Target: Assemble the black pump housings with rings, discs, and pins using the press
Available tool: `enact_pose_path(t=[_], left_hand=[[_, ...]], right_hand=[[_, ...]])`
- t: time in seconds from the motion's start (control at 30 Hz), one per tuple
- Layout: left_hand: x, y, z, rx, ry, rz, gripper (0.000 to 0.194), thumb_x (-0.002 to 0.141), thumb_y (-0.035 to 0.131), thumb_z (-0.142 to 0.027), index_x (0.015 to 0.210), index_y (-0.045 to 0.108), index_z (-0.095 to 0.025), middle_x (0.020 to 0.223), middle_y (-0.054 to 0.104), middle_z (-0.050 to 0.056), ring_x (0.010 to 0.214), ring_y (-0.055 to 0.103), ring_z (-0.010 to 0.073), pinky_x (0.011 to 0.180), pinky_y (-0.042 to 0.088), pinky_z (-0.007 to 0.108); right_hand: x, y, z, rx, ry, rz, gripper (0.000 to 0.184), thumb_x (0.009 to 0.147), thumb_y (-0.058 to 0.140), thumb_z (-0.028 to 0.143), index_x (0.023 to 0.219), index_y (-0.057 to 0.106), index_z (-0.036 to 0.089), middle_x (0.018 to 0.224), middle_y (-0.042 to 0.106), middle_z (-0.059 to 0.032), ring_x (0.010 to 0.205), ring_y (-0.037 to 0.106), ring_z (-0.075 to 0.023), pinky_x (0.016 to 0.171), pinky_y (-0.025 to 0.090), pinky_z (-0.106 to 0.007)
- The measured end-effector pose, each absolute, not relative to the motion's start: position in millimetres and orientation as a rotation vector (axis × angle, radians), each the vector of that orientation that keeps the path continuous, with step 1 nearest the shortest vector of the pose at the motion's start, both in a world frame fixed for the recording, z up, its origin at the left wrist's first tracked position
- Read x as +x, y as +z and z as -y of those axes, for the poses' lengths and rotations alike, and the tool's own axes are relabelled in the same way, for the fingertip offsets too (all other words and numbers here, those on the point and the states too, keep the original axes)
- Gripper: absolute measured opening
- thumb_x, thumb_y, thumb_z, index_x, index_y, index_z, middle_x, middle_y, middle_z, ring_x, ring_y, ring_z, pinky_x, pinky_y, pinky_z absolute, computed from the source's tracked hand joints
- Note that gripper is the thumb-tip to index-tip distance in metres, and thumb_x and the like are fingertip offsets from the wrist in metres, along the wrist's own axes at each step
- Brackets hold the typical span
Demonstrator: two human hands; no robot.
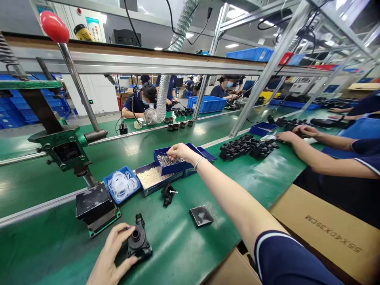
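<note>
My left hand (pixel 114 251) grips a black plastic housing (pixel 138 239) with a round port on top, its thumb and fingers on either side. Over a blue bin of small metal pins (pixel 168 160) is my right hand (pixel 180 152), its thumb and fingers pinched together. Whatever lies between those fingertips is too small to make out. A smaller black part (pixel 168 194) with a thin white stick in it lies on the green worktop (pixel 175 241). Beside it stand a bin of cream-coloured pellets (pixel 152 177) and a blue tray of clear white rings (pixel 122 184).
A green hand press (pixel 67 148) with a red-knobbed lever stands at left. A small black block (pixel 201 216) sits on the worktop. Black parts (pixel 247 146) are heaped to the right, near a co-worker's hands (pixel 297 134). A cardboard box (pixel 329 233) is below right.
</note>
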State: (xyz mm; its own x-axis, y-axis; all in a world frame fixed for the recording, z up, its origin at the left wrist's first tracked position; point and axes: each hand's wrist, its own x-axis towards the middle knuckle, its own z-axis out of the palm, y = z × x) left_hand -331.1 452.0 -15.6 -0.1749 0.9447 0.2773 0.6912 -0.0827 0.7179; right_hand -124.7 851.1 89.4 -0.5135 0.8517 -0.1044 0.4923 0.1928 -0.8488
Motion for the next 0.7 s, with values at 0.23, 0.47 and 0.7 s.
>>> enact_pose_path(t=[0.23,0.47,0.7], left_hand=[[-335.2,16.6,-461.9,1.743,1.247,-1.997,0.050,0.092,0.059,-0.051,0.139,0.051,-0.036,0.145,0.048,0.010,0.137,0.046,0.0339,0.112,0.042,0.059],[-325.2,62.8,-503.9,1.695,1.428,-1.861,0.039,0.092,0.063,-0.042,0.129,0.057,-0.030,0.135,0.059,0.008,0.126,0.060,0.0259,0.110,0.050,0.045],[-298.0,99.0,-545.6,1.322,1.480,-1.565,0.038,0.084,0.073,-0.049,0.108,0.071,-0.020,0.101,0.078,0.006,0.095,0.074,0.0230,0.090,0.062,0.036]], right_hand=[[-117.7,95.3,-850.6,-1.124,1.397,1.862,0.018,0.095,0.067,0.020,0.079,0.065,0.011,0.071,0.069,0.0024,0.064,0.068,-0.0099,0.068,0.060,-0.026],[-125.4,119.7,-811.7,-0.878,1.503,1.818,0.020,0.078,0.081,0.022,0.069,0.066,0.013,0.058,0.069,-0.0014,0.054,0.066,-0.0107,0.061,0.058,-0.022],[-139.1,122.9,-691.5,-0.333,1.842,1.953,0.036,0.077,0.080,0.047,0.087,0.070,0.014,0.068,0.072,-0.0023,0.060,0.070,-0.0150,0.064,0.059,-0.029]])
